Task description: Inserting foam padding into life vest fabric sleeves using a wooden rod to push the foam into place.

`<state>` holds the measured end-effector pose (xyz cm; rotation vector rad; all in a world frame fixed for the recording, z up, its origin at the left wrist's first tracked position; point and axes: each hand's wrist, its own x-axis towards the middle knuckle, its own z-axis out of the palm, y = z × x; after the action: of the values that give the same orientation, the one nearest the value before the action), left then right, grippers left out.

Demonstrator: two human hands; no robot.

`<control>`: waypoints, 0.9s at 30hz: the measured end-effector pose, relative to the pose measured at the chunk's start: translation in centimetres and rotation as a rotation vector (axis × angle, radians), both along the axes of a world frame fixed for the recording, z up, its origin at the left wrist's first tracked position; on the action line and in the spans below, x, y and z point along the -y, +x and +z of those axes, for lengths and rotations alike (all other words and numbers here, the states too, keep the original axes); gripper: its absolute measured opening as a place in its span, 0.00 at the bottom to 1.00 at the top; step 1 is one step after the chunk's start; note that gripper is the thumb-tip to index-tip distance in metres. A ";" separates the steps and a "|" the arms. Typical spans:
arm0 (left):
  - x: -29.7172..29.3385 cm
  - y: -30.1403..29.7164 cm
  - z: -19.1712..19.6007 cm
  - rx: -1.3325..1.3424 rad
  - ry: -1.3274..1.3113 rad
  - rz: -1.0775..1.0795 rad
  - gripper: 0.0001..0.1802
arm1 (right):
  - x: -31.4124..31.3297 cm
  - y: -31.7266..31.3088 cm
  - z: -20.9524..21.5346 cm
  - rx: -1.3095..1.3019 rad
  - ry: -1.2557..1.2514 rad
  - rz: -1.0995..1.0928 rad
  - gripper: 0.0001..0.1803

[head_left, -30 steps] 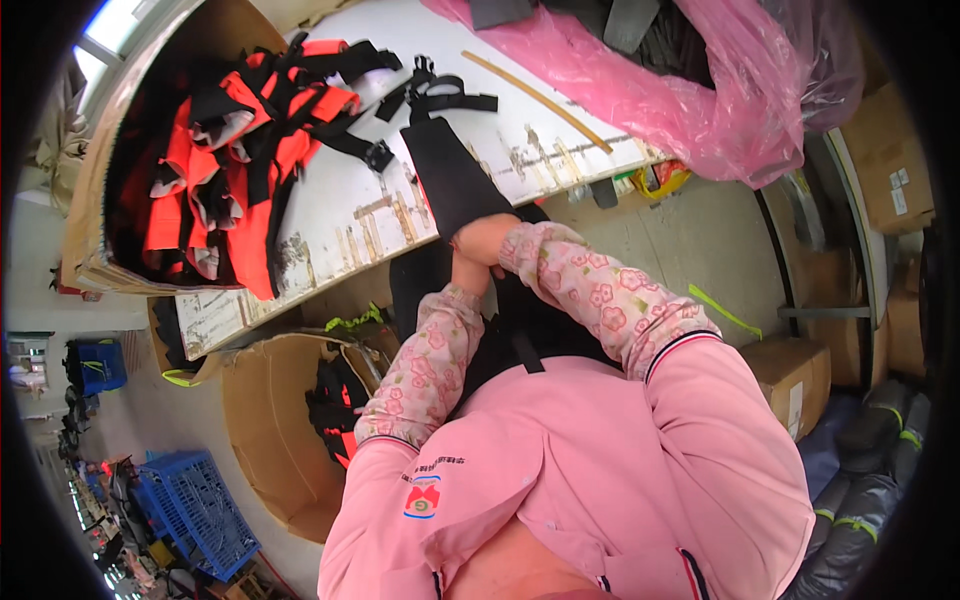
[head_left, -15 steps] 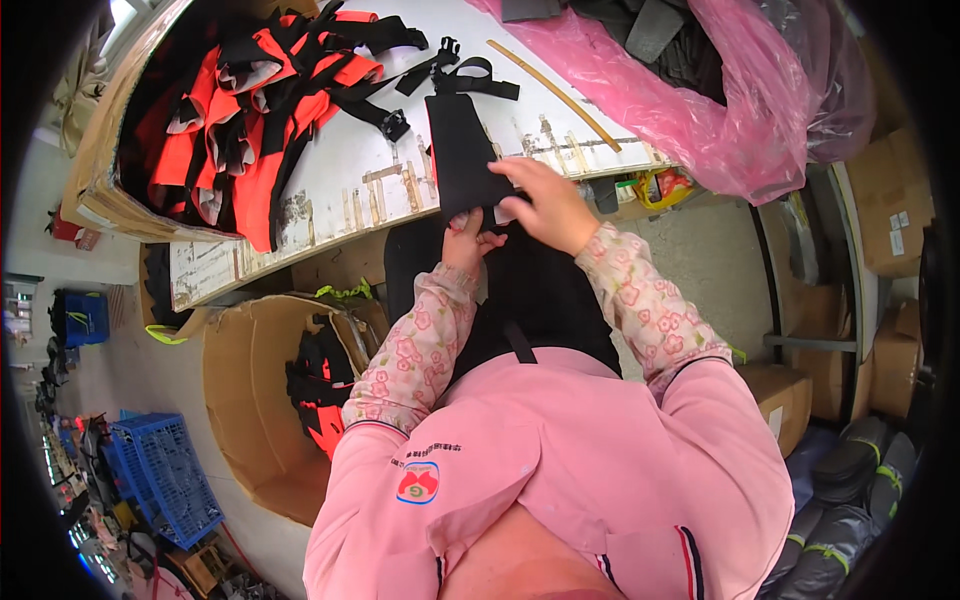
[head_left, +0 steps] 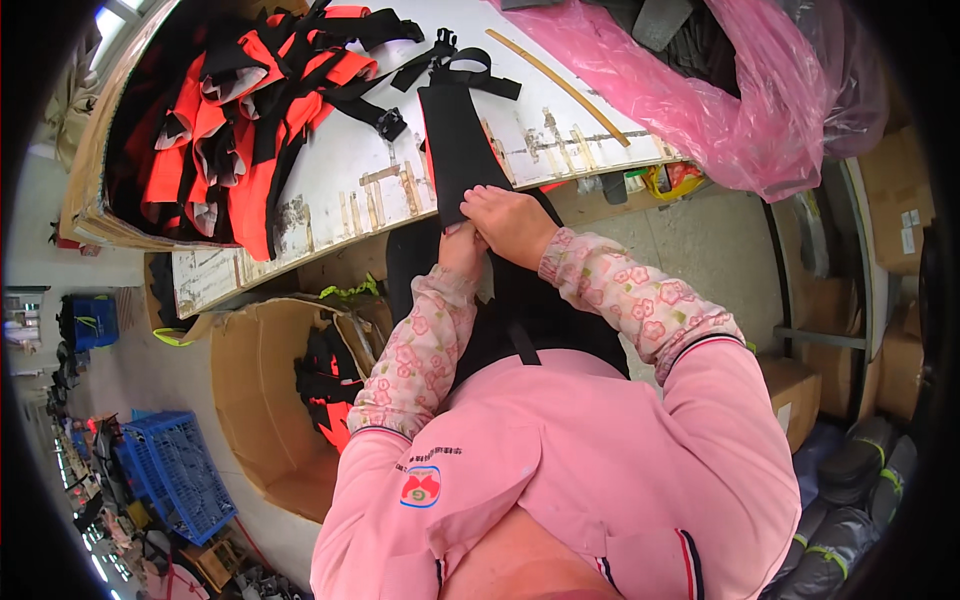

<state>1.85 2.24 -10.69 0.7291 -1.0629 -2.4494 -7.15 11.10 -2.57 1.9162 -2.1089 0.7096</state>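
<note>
A long black fabric panel (head_left: 462,145) with orange along its edges lies over the table's front edge, its near end in my hands. My left hand (head_left: 461,250) is closed at the near end, with its fingertips partly hidden beneath the fabric and my other hand. Against it, my right hand (head_left: 510,222) presses bent fingers onto the panel's near right corner. What the fingertips pinch there is too small to make out. Past the panel's far end lie black webbing straps (head_left: 480,80) and a black plastic buckle (head_left: 446,40).
On the white, worn table (head_left: 350,205) stands a carton (head_left: 95,190) heaped with orange-and-black pieces (head_left: 240,130). A wooden strip (head_left: 560,85) and a pink plastic bag (head_left: 740,120) of dark pieces lie farther right. Below left is an open carton (head_left: 255,400).
My right hand has moved left and nearer, closing at the panel's near end beside my left hand. The panel's near corner has bent, and more orange shows along its right edge.
</note>
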 end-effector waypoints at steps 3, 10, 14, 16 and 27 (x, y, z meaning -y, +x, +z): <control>1.1 1.1 0.1 -0.165 0.078 -0.144 0.15 | -0.4 0.1 0.4 0.061 0.062 0.015 0.13; 0.2 0.4 4.0 -0.161 0.337 -0.185 0.24 | -1.1 0.8 -0.1 0.020 -0.003 0.049 0.14; 0.4 0.5 3.4 -0.022 0.226 -0.089 0.22 | 0.9 -1.4 5.7 0.681 0.759 -0.019 0.20; 0.3 1.0 3.1 0.079 0.195 -0.155 0.21 | 1.5 -1.7 3.4 0.432 0.351 -0.064 0.24; 0.2 1.7 0.3 0.420 0.021 -0.083 0.32 | 9.5 -5.1 -1.6 0.055 0.097 -0.250 0.47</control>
<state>3.59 2.07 -10.43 1.2699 -1.2347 -2.4378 -12.30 1.59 -4.15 1.6520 -2.4018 0.6240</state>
